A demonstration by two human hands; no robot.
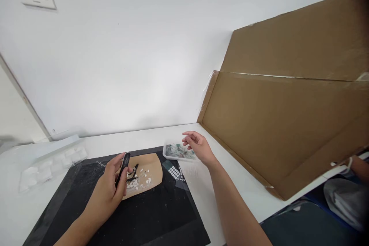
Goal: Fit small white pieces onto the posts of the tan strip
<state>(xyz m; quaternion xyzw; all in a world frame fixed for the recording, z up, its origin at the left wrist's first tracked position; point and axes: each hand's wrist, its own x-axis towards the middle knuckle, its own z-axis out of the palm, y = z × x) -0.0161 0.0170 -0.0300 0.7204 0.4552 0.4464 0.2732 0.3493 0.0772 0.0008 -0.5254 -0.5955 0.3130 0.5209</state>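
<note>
My left hand [111, 184] is closed around a slim black object with a rounded end [123, 165], held tilted upward; its exact kind I cannot tell. Beneath and beside it lies a tan paper tray [157, 167] with small white pieces [134, 185] and black strips [133, 173] on it. My right hand [198, 148] hovers over the right end of a see-through plastic box [173, 157] of small greenish and clear bits. Its thumb and fingers are curled together; whatever they may pinch is too small to make out.
A black mat [150, 219] covers much of the white table. A sheet of white oval stickers [175, 173] lies by the box. At left is a see-through tray of white pieces [54, 165]. A cardboard panel [276, 123] stands at right, with another person's arm [360, 169] beyond it.
</note>
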